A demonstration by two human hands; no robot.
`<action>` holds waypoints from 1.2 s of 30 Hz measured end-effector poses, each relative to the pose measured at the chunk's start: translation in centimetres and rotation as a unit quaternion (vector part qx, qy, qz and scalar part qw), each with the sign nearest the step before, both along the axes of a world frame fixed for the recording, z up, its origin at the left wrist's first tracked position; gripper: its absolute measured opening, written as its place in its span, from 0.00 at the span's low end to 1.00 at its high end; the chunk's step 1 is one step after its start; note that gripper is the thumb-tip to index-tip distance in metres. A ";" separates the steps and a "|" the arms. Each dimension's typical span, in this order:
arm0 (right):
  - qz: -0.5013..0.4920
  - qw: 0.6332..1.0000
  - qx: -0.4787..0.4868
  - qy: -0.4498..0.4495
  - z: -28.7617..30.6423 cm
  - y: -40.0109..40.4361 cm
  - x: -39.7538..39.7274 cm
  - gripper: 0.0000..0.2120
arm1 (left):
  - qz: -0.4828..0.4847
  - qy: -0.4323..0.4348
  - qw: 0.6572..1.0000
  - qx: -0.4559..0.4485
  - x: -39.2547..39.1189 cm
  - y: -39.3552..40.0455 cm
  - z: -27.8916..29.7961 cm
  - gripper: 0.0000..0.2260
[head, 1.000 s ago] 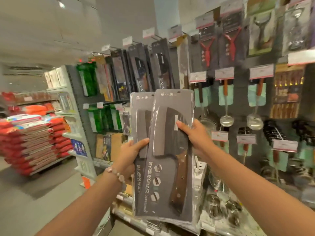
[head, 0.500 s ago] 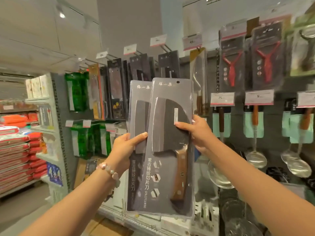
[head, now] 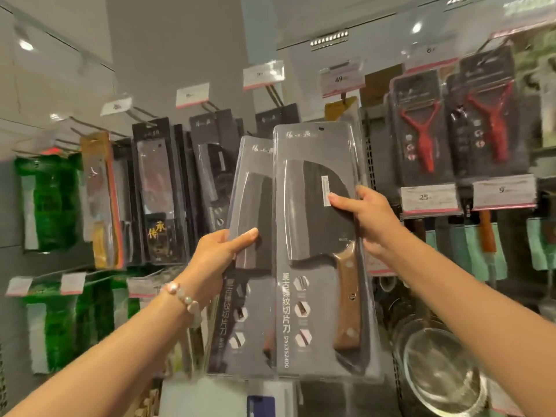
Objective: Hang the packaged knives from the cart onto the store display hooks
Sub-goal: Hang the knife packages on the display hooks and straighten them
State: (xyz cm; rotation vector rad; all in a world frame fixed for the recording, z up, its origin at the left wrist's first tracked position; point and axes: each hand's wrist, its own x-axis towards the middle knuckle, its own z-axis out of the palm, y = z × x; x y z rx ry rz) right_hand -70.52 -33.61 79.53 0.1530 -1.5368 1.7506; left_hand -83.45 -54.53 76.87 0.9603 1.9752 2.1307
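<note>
Two packaged cleavers are held up before the display, overlapping, the front pack (head: pixel 319 251) in the right hand (head: pixel 365 219), the rear pack (head: pixel 249 236) pinched by the left hand (head: pixel 218 255), thumb on its face. Each grip clamps a side edge at blade height. These blister cards look stiff but slick, and top-heavy from the steel blade, so they could swing. The hang hole (head: pixel 321 128) sits at the front pack's top; the hook (head: pixel 275 94) above seems the target, though blur makes that uncertain. Holding higher would steady threading.
</note>
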 end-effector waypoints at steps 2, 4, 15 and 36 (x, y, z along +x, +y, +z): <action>-0.013 1.000 -0.008 0.004 0.9 0.6 -1.2 0.06 | -0.002 0.000 1.000 0.010 -1.7 -0.1 1.2 0.28; -0.027 1.000 -0.003 0.007 1.8 1.3 -2.1 0.07 | 0.009 0.001 1.000 0.024 -3.4 -0.2 2.1 0.19; -0.092 0.994 0.054 0.011 8.5 4.5 -4.8 0.08 | 0.064 0.042 0.995 0.057 -10.1 -1.4 8.4 0.12; -0.071 0.990 0.121 0.013 12.5 5.6 -9.4 0.11 | 0.016 0.075 0.995 0.061 -10.1 -0.4 12.6 0.11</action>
